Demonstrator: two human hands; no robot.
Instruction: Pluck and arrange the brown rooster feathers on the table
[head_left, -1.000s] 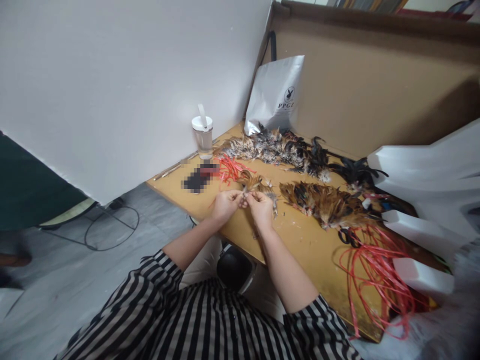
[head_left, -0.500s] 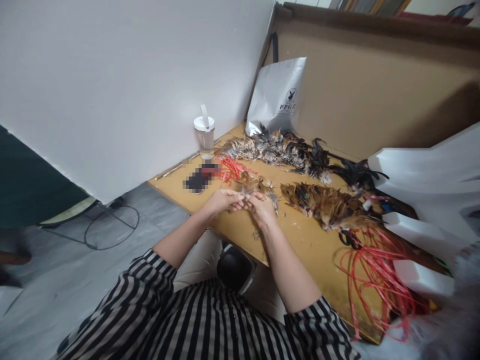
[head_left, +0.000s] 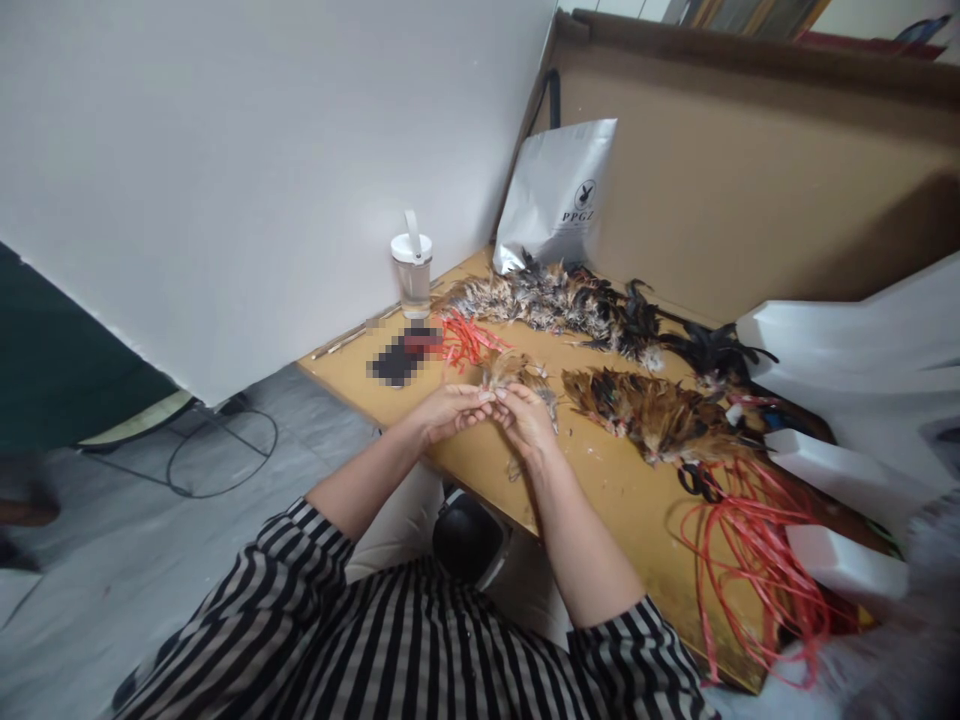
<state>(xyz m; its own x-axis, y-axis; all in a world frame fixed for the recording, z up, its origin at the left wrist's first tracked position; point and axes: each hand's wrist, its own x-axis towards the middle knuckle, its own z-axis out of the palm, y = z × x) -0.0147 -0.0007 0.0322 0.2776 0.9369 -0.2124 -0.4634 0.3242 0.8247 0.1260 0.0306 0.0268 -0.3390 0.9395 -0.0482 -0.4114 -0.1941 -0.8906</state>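
My left hand (head_left: 456, 410) and my right hand (head_left: 523, 412) meet fingertip to fingertip over the table's near edge. Both are closed in a pinch at the base of a small bunch of brown feathers (head_left: 504, 367), which fans out beyond the fingers. My fingers hide the quill ends. Just past my right hand lie loose greyish feathers (head_left: 551, 402). A heap of red plastic strips (head_left: 466, 338) rests a little farther back. To the right of my hands is a pile of golden-brown feathers (head_left: 652, 410).
Behind, a long row of mixed feathers (head_left: 555, 300) lies before a silver bag (head_left: 555, 195). A lidded cup (head_left: 412, 278) stands by the white wall, near a blurred-out dark object (head_left: 397, 362). Black-handled scissors (head_left: 699, 482), long red strips (head_left: 757, 560) and white foam pieces (head_left: 847, 560) are at right.
The brown feathers stand out more beyond my fingertips than before. My hands have shifted only slightly and stay pinched together.
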